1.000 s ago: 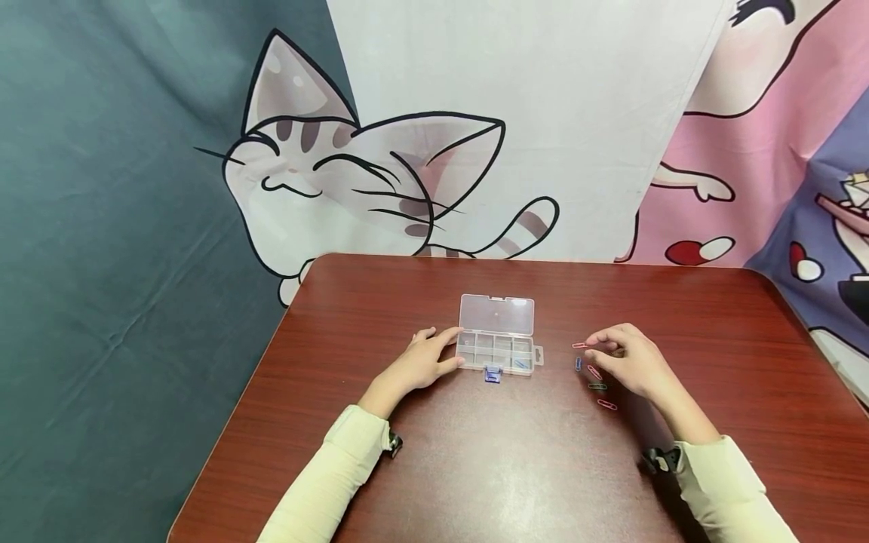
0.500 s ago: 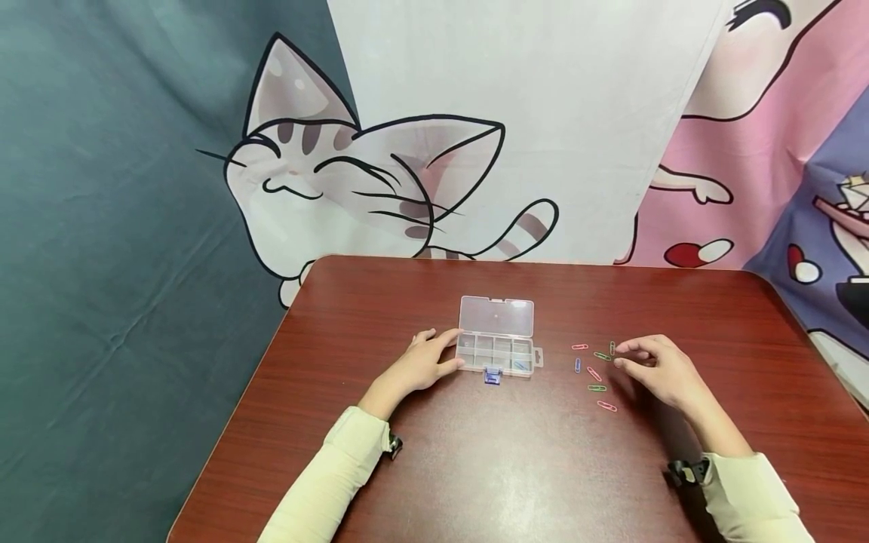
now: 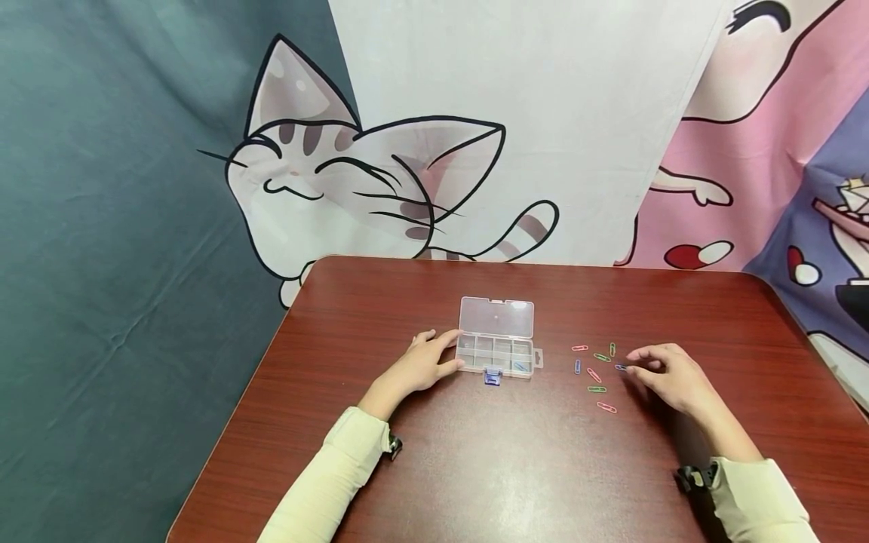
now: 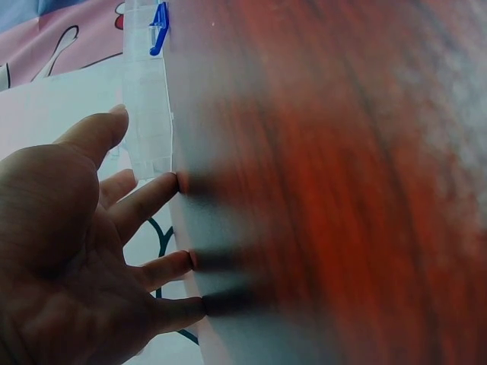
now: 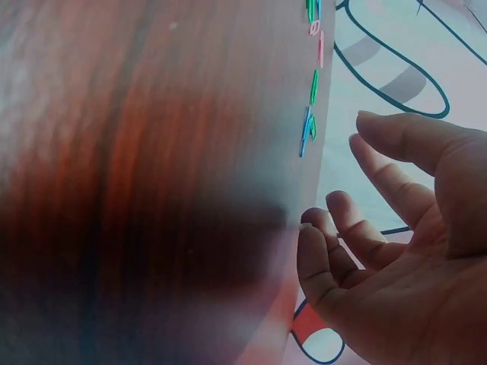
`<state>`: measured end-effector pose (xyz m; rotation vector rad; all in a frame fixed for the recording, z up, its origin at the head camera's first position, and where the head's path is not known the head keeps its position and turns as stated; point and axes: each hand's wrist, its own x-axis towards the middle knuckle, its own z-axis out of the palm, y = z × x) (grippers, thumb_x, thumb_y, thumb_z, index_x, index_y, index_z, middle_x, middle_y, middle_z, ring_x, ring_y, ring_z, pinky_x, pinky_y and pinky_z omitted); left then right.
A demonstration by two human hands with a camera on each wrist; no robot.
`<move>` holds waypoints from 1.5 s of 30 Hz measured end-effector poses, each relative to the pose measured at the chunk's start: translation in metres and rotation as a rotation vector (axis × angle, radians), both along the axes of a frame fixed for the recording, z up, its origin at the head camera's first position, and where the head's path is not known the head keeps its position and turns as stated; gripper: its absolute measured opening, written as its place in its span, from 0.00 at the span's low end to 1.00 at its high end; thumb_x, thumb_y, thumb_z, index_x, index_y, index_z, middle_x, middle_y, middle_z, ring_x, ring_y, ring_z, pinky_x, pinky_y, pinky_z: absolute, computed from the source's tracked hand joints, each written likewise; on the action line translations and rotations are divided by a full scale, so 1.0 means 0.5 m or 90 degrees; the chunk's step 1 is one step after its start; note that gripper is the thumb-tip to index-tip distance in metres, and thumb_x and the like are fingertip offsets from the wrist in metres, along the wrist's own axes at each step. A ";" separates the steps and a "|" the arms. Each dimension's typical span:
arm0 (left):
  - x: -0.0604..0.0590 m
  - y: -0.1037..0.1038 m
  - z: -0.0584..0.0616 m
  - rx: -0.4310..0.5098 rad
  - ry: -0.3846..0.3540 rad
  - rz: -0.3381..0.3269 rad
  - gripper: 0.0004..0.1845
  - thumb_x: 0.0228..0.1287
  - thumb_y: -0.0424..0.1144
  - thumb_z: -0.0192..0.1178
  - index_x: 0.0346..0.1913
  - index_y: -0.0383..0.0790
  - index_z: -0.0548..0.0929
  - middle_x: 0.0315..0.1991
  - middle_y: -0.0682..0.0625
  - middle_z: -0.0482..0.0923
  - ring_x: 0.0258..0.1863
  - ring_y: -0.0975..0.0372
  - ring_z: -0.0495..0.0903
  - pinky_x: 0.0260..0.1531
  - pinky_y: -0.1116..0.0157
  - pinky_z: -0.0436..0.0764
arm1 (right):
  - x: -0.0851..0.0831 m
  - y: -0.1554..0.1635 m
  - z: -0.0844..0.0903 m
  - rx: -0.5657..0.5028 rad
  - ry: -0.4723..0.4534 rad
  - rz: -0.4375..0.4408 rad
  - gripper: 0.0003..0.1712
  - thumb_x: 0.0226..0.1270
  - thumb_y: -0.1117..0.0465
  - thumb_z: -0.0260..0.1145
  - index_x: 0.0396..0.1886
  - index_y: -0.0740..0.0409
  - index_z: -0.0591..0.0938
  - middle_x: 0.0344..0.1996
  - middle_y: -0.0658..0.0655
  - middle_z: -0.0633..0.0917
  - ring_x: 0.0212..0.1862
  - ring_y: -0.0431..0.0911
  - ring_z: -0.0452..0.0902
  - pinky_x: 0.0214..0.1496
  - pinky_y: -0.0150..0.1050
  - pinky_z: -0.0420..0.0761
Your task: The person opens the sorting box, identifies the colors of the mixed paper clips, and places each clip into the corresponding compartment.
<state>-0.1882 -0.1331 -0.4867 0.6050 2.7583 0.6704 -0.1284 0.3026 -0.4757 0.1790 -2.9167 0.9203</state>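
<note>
A clear compartment box (image 3: 495, 348) lies on the table with its lid (image 3: 497, 315) open and a blue latch (image 3: 492, 375) at the front. My left hand (image 3: 444, 353) rests flat with thumb and forefinger against the box's left end (image 4: 148, 114); its fingers (image 4: 171, 184) are straight. Several coloured paper clips (image 3: 594, 375) lie scattered to the right of the box. My right hand (image 3: 634, 363) sits just right of them, loosely curled and holding nothing. Its fingertips are close to a blue clip (image 3: 620, 367), also seen near the right hand (image 5: 361, 129) as a blue clip (image 5: 304, 135).
The dark red wooden table (image 3: 516, 467) has rounded corners and a left edge close to my left sleeve (image 3: 326, 483). A cartoon cat cloth (image 3: 380, 181) hangs behind it. One blue clip (image 3: 520, 365) lies in a box compartment.
My right hand has drawn back to the right and nearer to me, uncovering more clips; a blue clip now shows at its fingertips. The left hand and box have not moved.
</note>
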 end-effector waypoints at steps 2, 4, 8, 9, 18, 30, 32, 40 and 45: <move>0.000 0.000 0.000 0.000 0.000 0.000 0.32 0.74 0.55 0.57 0.77 0.55 0.65 0.71 0.48 0.72 0.77 0.41 0.56 0.75 0.40 0.51 | -0.001 0.003 -0.001 0.002 -0.013 0.006 0.09 0.63 0.62 0.75 0.41 0.60 0.87 0.41 0.64 0.79 0.43 0.54 0.72 0.41 0.44 0.71; 0.000 0.000 0.000 -0.001 -0.001 0.000 0.32 0.74 0.55 0.57 0.77 0.55 0.65 0.71 0.48 0.72 0.77 0.42 0.56 0.75 0.40 0.51 | -0.002 0.005 -0.002 0.006 -0.019 0.013 0.09 0.62 0.62 0.75 0.41 0.60 0.87 0.40 0.63 0.79 0.41 0.52 0.72 0.40 0.43 0.71; 0.000 0.000 0.001 0.000 -0.001 0.000 0.32 0.74 0.55 0.57 0.77 0.55 0.65 0.71 0.47 0.72 0.77 0.42 0.56 0.75 0.40 0.51 | -0.004 0.005 -0.004 0.011 -0.027 0.022 0.09 0.61 0.62 0.76 0.40 0.60 0.88 0.37 0.59 0.79 0.39 0.48 0.71 0.37 0.38 0.69; 0.000 0.000 0.001 0.001 -0.001 -0.001 0.32 0.74 0.55 0.58 0.77 0.54 0.65 0.71 0.47 0.72 0.77 0.42 0.56 0.75 0.40 0.51 | -0.006 0.006 -0.005 0.014 -0.029 0.023 0.09 0.62 0.62 0.76 0.40 0.60 0.88 0.37 0.59 0.80 0.38 0.48 0.71 0.36 0.37 0.69; 0.000 -0.001 0.002 0.001 0.002 -0.001 0.32 0.74 0.55 0.58 0.77 0.54 0.65 0.71 0.47 0.72 0.76 0.42 0.56 0.75 0.40 0.52 | -0.016 0.005 -0.012 0.036 -0.032 0.020 0.07 0.61 0.63 0.75 0.38 0.61 0.87 0.39 0.64 0.80 0.40 0.52 0.74 0.40 0.43 0.72; 0.001 -0.002 0.003 0.002 -0.002 0.000 0.33 0.74 0.56 0.58 0.77 0.55 0.65 0.70 0.46 0.73 0.76 0.42 0.56 0.73 0.40 0.57 | -0.022 0.003 -0.013 0.047 -0.042 0.014 0.04 0.60 0.64 0.73 0.32 0.59 0.85 0.38 0.64 0.78 0.44 0.57 0.70 0.44 0.48 0.71; 0.002 -0.001 0.003 0.007 -0.002 -0.004 0.32 0.74 0.56 0.58 0.77 0.54 0.65 0.70 0.46 0.73 0.76 0.42 0.56 0.73 0.40 0.55 | -0.022 0.004 -0.013 0.051 -0.043 0.011 0.04 0.60 0.65 0.73 0.31 0.59 0.85 0.38 0.64 0.78 0.44 0.57 0.70 0.44 0.48 0.70; 0.003 -0.001 0.006 0.019 -0.008 0.001 0.32 0.74 0.54 0.59 0.77 0.53 0.66 0.70 0.45 0.73 0.76 0.42 0.56 0.74 0.40 0.53 | -0.027 0.000 -0.009 0.066 -0.061 0.005 0.07 0.62 0.64 0.72 0.25 0.57 0.84 0.35 0.61 0.76 0.45 0.57 0.69 0.45 0.48 0.70; 0.001 -0.001 0.006 0.019 -0.006 0.001 0.32 0.74 0.54 0.59 0.76 0.53 0.66 0.70 0.45 0.73 0.76 0.42 0.56 0.74 0.40 0.53 | -0.030 -0.003 -0.007 0.067 -0.074 0.002 0.09 0.63 0.63 0.72 0.24 0.56 0.83 0.35 0.60 0.76 0.45 0.55 0.69 0.44 0.47 0.70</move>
